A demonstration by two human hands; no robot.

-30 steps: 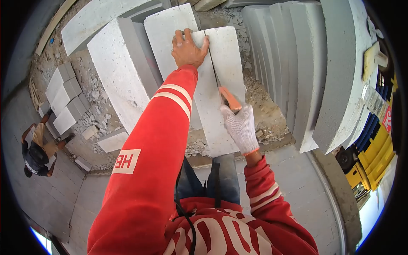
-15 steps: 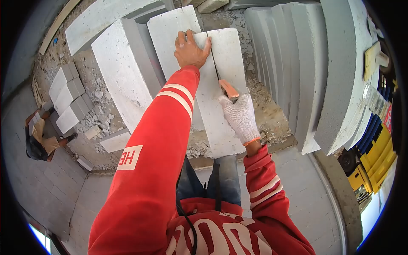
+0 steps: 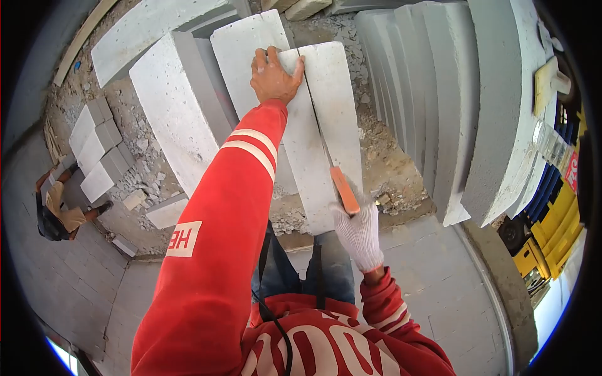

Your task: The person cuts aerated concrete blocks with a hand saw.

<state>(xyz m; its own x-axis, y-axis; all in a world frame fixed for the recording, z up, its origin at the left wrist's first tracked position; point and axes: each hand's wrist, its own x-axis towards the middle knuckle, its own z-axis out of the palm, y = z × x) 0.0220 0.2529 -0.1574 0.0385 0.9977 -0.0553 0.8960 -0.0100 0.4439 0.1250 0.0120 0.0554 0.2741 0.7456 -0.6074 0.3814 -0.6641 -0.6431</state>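
Observation:
A long pale lightweight concrete block lies lengthwise before me, with a narrow dark cut running down from its far edge. In my gloved right hand is the orange handle of a hand saw, whose thin blade sits in the cut and points away from me. Bare, my left hand grips the far left end of the block, fingers bent over its edge and thumb near the cut. Another pale block lies under and behind it.
Large blocks lean on the left, and a row of upright blocks stands on the right. Rubble covers the ground between. Further left, a person bends near small stacked blocks. Yellow machinery shows at far right.
My right hand has drawn the saw back toward me, so more of the blade shows. My left hand keeps its place on the block; the whole view has shifted slightly.

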